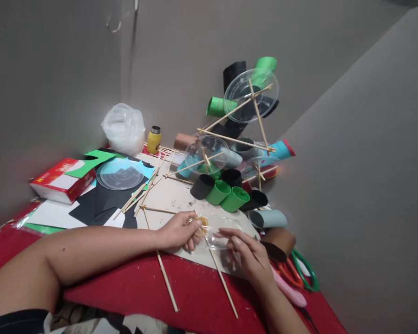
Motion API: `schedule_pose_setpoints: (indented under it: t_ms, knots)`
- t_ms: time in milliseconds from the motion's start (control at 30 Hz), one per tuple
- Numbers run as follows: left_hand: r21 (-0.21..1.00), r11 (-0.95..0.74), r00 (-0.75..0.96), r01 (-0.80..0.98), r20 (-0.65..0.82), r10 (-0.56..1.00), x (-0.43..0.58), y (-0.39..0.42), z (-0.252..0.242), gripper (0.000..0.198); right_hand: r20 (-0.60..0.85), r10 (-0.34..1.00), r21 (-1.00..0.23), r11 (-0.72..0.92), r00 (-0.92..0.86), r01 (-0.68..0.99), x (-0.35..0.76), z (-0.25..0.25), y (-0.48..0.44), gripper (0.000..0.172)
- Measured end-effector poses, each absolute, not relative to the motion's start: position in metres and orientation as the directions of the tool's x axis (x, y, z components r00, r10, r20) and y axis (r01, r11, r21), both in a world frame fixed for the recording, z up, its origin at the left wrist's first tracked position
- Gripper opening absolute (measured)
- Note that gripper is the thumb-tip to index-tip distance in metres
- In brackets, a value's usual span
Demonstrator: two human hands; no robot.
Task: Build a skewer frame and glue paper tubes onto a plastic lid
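Note:
My left hand is closed, its fingertips pinching a small bunch of yellow rubber bands. Just right of it, my right hand has its fingers apart, the index finger stretched toward a clear plastic bag; whether it touches the bag I cannot tell. Beneath and around the left hand lies a frame of thin wooden sticks, with a left stick, a right stick and a back stick. A yellowish band binds the far left corner.
A structure of coloured paper tubes, clear lids and stick triangles rises behind. Scissors lie right. Loose sticks, paper sheets, a red box, a yellow bottle and a white plastic bag stand left and back.

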State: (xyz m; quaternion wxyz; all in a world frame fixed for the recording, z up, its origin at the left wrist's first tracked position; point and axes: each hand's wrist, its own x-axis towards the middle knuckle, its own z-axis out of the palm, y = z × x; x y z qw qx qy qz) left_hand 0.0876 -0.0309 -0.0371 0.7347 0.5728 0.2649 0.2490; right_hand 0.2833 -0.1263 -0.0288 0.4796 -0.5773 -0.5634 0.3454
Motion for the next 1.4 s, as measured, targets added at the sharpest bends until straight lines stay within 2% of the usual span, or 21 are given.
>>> schedule_pose_setpoints:
  t_ms: [67,200,333,500,667,933,1267,1400]
  knots:
    - [0.979,0.197,0.743,-0.053,-0.093,0.663,0.086,-0.03,-0.034,0.049,0.073,0.994,-0.966,0.049,0.082,0.256,0.281,-0.023,-0.126,0.038]
    - [0.985,0.17,0.768,-0.041,-0.078,0.636,0.084,-0.029,-0.029,0.052,-0.038,0.999,-0.965,-0.036,-0.003,0.259,0.277,-0.016,-0.124,0.04]
    - [0.98,0.187,0.766,-0.069,-0.068,0.639,0.085,-0.029,-0.029,0.054,-0.111,0.994,-0.976,-0.106,-0.015,0.189,0.275,-0.012,-0.124,0.054]
    - [0.985,0.167,0.788,-0.043,-0.069,0.611,0.087,-0.029,-0.033,0.054,-0.198,0.976,-0.971,-0.183,-0.089,0.155,0.278,-0.01,-0.127,0.043]
    - [0.992,0.125,0.811,-0.023,-0.055,0.582,0.087,-0.031,-0.032,0.049,-0.199,0.975,-0.977,-0.19,-0.097,0.092,0.282,-0.018,-0.131,0.046]
    - [0.992,0.126,0.799,0.005,-0.08,0.596,0.089,-0.031,-0.039,0.044,-0.286,0.95,-0.958,-0.285,-0.124,0.021,0.282,-0.024,-0.127,0.057]
    - [0.969,0.242,0.731,-0.042,-0.135,0.669,0.092,-0.026,-0.033,0.056,-0.177,0.969,-0.973,-0.146,0.173,-0.178,0.286,-0.015,-0.123,0.052]
    - [0.961,0.263,0.713,-0.082,-0.128,0.689,0.092,-0.023,-0.029,0.055,-0.195,0.978,-0.968,-0.179,0.079,-0.176,0.284,-0.01,-0.124,0.056]
